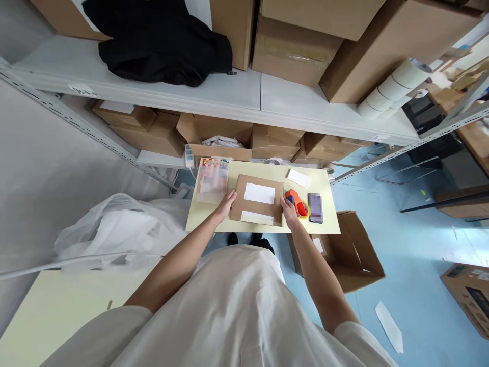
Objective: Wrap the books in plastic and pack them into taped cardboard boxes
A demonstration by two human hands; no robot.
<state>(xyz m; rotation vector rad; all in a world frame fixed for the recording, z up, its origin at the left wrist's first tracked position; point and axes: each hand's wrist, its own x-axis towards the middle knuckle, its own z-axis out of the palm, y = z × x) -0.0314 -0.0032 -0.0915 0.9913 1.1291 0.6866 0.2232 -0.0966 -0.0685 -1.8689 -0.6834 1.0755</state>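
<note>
A small brown cardboard box [237, 201] lies on the pale yellow table, with one white label [260, 193] on its top and another white label [257, 217] at its near edge. My left hand [226, 202] grips the box's left side, and my right hand [289, 209] grips its right side; fingertips are partly hidden. Close beside my right hand is an orange-red tape dispenser [297, 200] with a blue part. A phone-like item [315, 208], blurred out, lies to its right. Beyond my left hand rests a clear printed plastic bag [213, 178].
A white paper slip [298, 178] lies at the table's back right. Behind the table [263, 169], shelving [214, 106] holds cardboard boxes, tape rolls [395, 87] and black cloth [168, 46]. An open carton [353, 250] sits on the floor at right; white plastic bags [122, 224] are at left.
</note>
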